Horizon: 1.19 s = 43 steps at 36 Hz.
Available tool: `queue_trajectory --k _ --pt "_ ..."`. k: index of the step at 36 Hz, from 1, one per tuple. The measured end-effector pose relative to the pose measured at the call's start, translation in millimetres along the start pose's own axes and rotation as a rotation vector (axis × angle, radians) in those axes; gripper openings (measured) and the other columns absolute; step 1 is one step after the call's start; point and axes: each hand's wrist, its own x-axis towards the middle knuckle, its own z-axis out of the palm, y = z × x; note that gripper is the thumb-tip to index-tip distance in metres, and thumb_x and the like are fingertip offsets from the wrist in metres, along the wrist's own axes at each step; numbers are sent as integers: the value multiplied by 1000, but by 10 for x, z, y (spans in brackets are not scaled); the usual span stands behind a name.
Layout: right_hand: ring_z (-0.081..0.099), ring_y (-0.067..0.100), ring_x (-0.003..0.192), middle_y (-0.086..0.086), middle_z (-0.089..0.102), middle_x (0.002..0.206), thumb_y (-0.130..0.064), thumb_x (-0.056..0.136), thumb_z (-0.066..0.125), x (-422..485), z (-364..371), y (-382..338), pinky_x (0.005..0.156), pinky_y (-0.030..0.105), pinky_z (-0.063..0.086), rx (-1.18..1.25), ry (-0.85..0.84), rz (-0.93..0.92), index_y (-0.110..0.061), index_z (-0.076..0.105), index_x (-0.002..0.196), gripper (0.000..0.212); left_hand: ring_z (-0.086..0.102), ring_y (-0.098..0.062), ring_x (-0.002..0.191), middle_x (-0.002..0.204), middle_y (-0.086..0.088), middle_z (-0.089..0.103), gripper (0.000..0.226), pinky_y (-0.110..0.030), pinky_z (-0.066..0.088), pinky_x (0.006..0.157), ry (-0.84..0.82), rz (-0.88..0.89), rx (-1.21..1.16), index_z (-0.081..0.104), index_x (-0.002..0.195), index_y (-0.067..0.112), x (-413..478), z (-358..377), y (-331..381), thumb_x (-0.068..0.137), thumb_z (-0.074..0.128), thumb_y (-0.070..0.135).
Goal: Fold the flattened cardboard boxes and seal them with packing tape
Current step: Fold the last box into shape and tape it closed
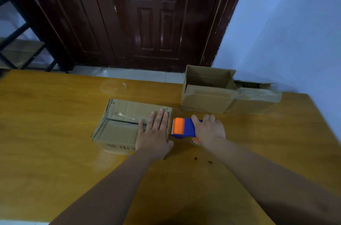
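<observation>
A closed cardboard box (120, 123) lies on the wooden table (55, 132), with clear tape along its top seam and down its edges. My left hand (155, 132) presses flat on the right part of its top, fingers straight. Just right of the box is an orange and blue tape dispenser (182, 128), its toothed blade at the box's right edge. My right hand (209, 129) grips the dispenser from behind, fingers curled over its blue body.
An open-topped cardboard box (206, 99) stands at the back right of the table, and a second box (256, 99) lies against its right side. Behind the table are a dark wooden door (138, 18) and a blue wall. Two small dark specks lie near my right forearm.
</observation>
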Motion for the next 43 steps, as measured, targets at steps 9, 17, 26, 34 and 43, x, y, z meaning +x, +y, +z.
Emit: queue_trajectory --k 9,17,26,34,43 --pt "42 35 118 19 44 126 -32 88 65 99 -335 -130 93 40 38 -237 -85 -19 -23 21 140 68 -23 -29 143 150 4 -34 79 -59 -6 111 24 48 16 -45 122 54 -18 18 -6 84 21 77" --pt "54 26 90 5 54 89 -29 83 65 15 -530 -117 74 36 36 -167 -73 -98 -25 36 122 49 -8 -18 147 161 -5 -8 65 -34 -14 113 110 199 130 -13 147 10 -85 56 82 102 18 45" --pt "44 18 63 0 45 74 -30 77 65 15 -800 -212 61 34 34 -216 -73 -171 -22 46 105 35 8 -11 147 160 3 9 64 -23 5 116 141 106 -148 12 152 14 -68 -29 127 100 37 41" --pt "51 19 73 1 49 79 -32 78 65 12 -870 -253 64 33 38 -191 -119 -167 -20 50 106 34 6 -11 147 160 5 10 64 -25 9 117 122 114 -173 13 152 15 -48 -51 103 100 35 45" --pt "62 22 84 3 64 98 -76 66 63 260 -1004 -129 68 31 49 81 -477 -231 -18 58 108 72 2 -12 147 161 2 5 62 -22 -1 116 131 167 -143 12 152 13 -52 -41 80 102 32 42"
